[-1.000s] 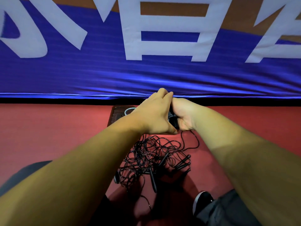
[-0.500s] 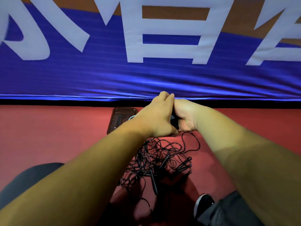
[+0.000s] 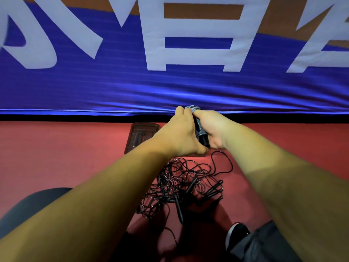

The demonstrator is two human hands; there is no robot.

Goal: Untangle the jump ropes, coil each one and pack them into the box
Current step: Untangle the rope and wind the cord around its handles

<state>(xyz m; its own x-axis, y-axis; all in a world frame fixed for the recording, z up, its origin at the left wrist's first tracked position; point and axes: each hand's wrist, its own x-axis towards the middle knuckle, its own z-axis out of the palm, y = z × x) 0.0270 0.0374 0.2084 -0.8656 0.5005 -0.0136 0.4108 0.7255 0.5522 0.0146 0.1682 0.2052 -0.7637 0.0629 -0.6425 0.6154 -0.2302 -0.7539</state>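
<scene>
Left hand [image 3: 181, 135] and right hand [image 3: 212, 129] clamp curled fingers [image 3: 179, 112] round a coiled black jump rope [image 3: 200, 133], dark plastic box [image 3: 138, 138] just left of them, tangled black ropes [image 3: 185, 184] below; snug wraps should keep it packable.

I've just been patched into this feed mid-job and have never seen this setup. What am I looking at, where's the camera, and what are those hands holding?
There is no machine here. A person is working with bare hands, and the single picture comes from a wide-angle camera on their head, looking forward and down. The two forearms reaching in from the bottom are therefore their own.

The right hand grips a coiled jump rope, with its black handles together and grey cord showing at the top. The left hand seems to wrap around it from the other side.

Below the hands, on the red floor, lies a tangle of black jump ropes. A dark box sits on the floor, partly hidden by the left hand. Behind it is a blue banner. A shoe shows at the bottom right.
</scene>
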